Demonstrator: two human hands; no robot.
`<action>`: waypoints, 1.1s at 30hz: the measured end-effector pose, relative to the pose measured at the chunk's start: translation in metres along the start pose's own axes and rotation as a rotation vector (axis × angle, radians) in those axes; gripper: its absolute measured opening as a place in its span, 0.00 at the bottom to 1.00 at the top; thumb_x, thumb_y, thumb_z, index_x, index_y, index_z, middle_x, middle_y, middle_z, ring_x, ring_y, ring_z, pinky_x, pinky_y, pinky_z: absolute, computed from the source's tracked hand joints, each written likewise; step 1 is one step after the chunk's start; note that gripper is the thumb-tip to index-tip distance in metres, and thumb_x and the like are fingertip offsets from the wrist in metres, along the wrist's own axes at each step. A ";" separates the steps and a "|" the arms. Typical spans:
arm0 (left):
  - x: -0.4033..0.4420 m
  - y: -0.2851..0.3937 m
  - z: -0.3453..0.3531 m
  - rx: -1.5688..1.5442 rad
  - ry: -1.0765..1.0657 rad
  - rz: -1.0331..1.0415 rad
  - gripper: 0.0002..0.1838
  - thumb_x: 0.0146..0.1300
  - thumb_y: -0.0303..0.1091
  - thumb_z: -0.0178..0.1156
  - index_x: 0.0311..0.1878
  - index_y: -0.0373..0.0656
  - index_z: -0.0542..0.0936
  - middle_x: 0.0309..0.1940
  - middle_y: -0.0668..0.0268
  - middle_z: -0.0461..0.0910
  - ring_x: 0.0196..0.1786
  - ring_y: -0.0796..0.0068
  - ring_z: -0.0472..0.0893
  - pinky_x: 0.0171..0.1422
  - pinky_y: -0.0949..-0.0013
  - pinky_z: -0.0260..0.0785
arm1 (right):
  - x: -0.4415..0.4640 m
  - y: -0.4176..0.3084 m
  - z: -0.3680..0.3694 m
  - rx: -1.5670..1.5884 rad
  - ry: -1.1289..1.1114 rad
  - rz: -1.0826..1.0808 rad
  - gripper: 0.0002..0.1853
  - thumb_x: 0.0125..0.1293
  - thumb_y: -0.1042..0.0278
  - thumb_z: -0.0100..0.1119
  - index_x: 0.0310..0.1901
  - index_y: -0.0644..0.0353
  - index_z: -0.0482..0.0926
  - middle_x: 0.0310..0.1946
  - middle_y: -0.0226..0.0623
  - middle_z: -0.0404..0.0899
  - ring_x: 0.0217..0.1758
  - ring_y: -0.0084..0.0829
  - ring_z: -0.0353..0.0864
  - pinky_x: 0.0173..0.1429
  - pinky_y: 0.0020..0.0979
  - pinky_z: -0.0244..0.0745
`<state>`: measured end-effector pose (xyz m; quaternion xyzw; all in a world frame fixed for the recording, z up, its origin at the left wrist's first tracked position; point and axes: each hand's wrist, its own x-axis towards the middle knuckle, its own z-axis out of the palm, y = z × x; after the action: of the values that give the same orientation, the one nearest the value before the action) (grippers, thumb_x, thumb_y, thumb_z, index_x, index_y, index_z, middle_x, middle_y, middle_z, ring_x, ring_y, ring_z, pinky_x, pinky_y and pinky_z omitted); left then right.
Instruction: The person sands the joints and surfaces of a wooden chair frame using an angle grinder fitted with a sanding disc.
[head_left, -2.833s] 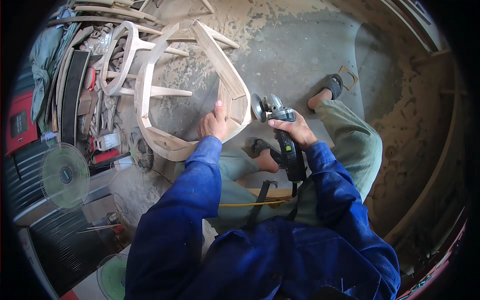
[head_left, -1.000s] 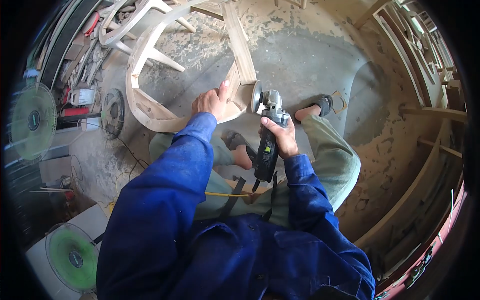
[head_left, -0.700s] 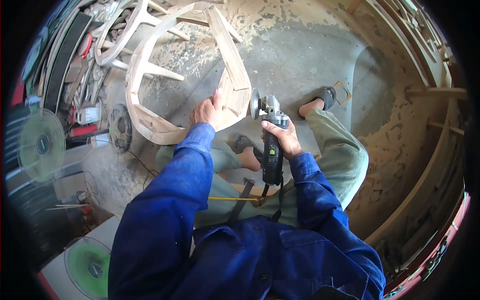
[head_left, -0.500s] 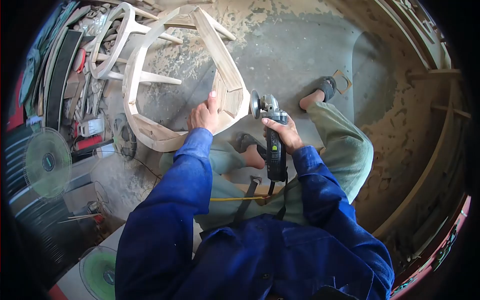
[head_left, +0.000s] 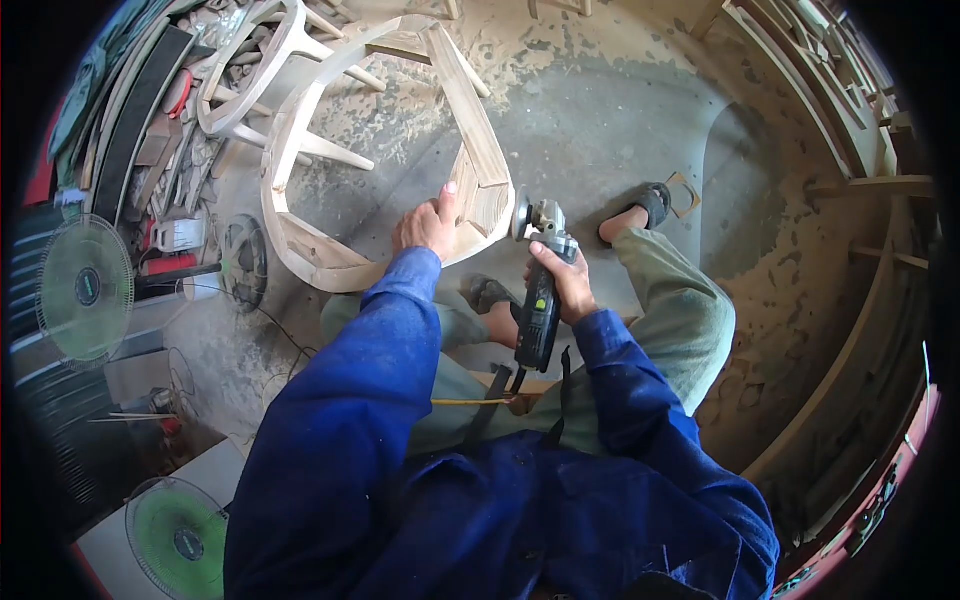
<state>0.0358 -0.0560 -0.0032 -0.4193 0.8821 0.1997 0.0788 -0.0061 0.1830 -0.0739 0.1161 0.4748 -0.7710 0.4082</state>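
Nine o'clock: desk fan (head_left: 88, 285), upright, green blades behind a wire guard. Ten o'clock, near the outer edge of the view: heap of timber offcuts (head_left: 155, 150). Between seven and eight o'clock: second fan (head_left: 188, 545). Ten o'clock, inboard of the offcuts: second chair frame (head_left: 292, 45), pale wood, with splayed legs.

Eleven o'clock: wooden chair frame (head_left: 468, 110), just forward of the seated person's knees, with curved outer rail and angled joints. Workpiece location: between the second chair frame and the power tool, near rail toward the body.

Ten to eleven o'clock, close to centre: left hand (head_left: 422, 228), closed over the near right portion of the rail, thumb raised along the inner face. Finger wrap beneath: hidden, not determinable.

One o'clock, close to centre: disc (head_left: 522, 215), edge-on and blurred, at the outer right corner of the frame. Contact or slight gap: not determinable. Implication, by judgement: outer corner as the area presented to the disc, left hand as steadying support. Directly below: angle grinder (head_left: 540, 315), body angled toward the lap. Three o'clock, close to centre: right hand (head_left: 568, 280), wrapped around the grinder body, thumb on top near the gear head.

Two o'clock: sandal (head_left: 652, 205) on the floor, beside a small wooden ring (head_left: 688, 195).
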 end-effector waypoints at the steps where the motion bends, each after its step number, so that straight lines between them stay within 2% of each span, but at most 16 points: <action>1: -0.001 0.002 -0.001 0.005 -0.004 -0.003 0.47 0.75 0.75 0.31 0.53 0.43 0.89 0.52 0.42 0.85 0.61 0.36 0.80 0.69 0.43 0.69 | -0.011 -0.004 0.009 -0.053 0.012 -0.032 0.22 0.65 0.61 0.77 0.50 0.61 0.74 0.33 0.37 0.82 0.31 0.31 0.85 0.36 0.34 0.83; 4: -0.001 0.005 -0.002 0.055 -0.014 -0.014 0.46 0.76 0.72 0.30 0.53 0.44 0.89 0.53 0.43 0.85 0.62 0.38 0.81 0.70 0.44 0.69 | -0.023 -0.008 0.021 -0.147 0.039 -0.096 0.24 0.64 0.62 0.78 0.51 0.61 0.73 0.33 0.36 0.82 0.31 0.30 0.85 0.37 0.34 0.83; 14: -0.005 0.009 -0.005 0.081 -0.016 -0.006 0.44 0.77 0.71 0.30 0.57 0.46 0.88 0.53 0.44 0.86 0.62 0.39 0.81 0.70 0.45 0.69 | -0.001 0.013 -0.012 -0.059 0.091 0.109 0.22 0.63 0.61 0.79 0.49 0.60 0.76 0.32 0.35 0.81 0.30 0.30 0.84 0.37 0.34 0.83; 18: -0.003 0.007 -0.003 0.080 -0.020 -0.016 0.44 0.76 0.72 0.30 0.57 0.46 0.88 0.54 0.45 0.86 0.62 0.39 0.81 0.70 0.44 0.69 | 0.011 0.022 -0.025 0.001 0.141 0.223 0.27 0.58 0.57 0.83 0.49 0.63 0.79 0.32 0.35 0.81 0.29 0.31 0.84 0.35 0.35 0.84; 19: -0.003 0.006 -0.002 0.073 -0.020 -0.010 0.45 0.76 0.72 0.30 0.57 0.46 0.88 0.54 0.45 0.86 0.62 0.39 0.81 0.70 0.44 0.69 | 0.018 0.029 -0.032 0.006 0.108 0.209 0.28 0.59 0.51 0.82 0.50 0.63 0.79 0.32 0.36 0.80 0.29 0.32 0.84 0.35 0.37 0.83; 22: -0.005 0.007 -0.004 0.067 -0.011 -0.007 0.45 0.76 0.72 0.30 0.57 0.46 0.88 0.53 0.45 0.86 0.62 0.39 0.81 0.69 0.44 0.69 | 0.037 0.039 -0.041 0.088 0.134 0.338 0.28 0.63 0.45 0.78 0.48 0.60 0.78 0.32 0.37 0.80 0.32 0.32 0.84 0.37 0.36 0.83; 26: -0.002 0.005 -0.003 0.048 0.004 -0.009 0.45 0.76 0.72 0.30 0.54 0.45 0.89 0.52 0.44 0.86 0.61 0.38 0.81 0.69 0.44 0.69 | 0.025 0.032 -0.013 0.114 0.155 0.188 0.28 0.64 0.43 0.76 0.48 0.60 0.78 0.30 0.38 0.79 0.30 0.32 0.83 0.33 0.37 0.81; 31: -0.003 0.007 -0.003 0.053 0.009 -0.006 0.46 0.76 0.72 0.30 0.54 0.44 0.89 0.52 0.44 0.86 0.61 0.38 0.81 0.69 0.43 0.69 | -0.029 0.012 0.039 0.103 0.098 -0.059 0.24 0.66 0.53 0.76 0.52 0.60 0.75 0.31 0.35 0.79 0.29 0.30 0.82 0.33 0.37 0.81; 33: -0.004 0.010 -0.004 0.059 0.009 -0.004 0.46 0.76 0.72 0.30 0.55 0.44 0.89 0.52 0.45 0.86 0.62 0.39 0.81 0.70 0.43 0.68 | -0.032 0.017 0.037 0.086 0.131 -0.008 0.24 0.66 0.53 0.76 0.51 0.60 0.76 0.31 0.36 0.79 0.30 0.30 0.83 0.34 0.37 0.82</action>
<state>0.0311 -0.0492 0.0042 -0.4196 0.8870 0.1717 0.0873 0.0351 0.1649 -0.0475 0.1819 0.4671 -0.7832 0.3678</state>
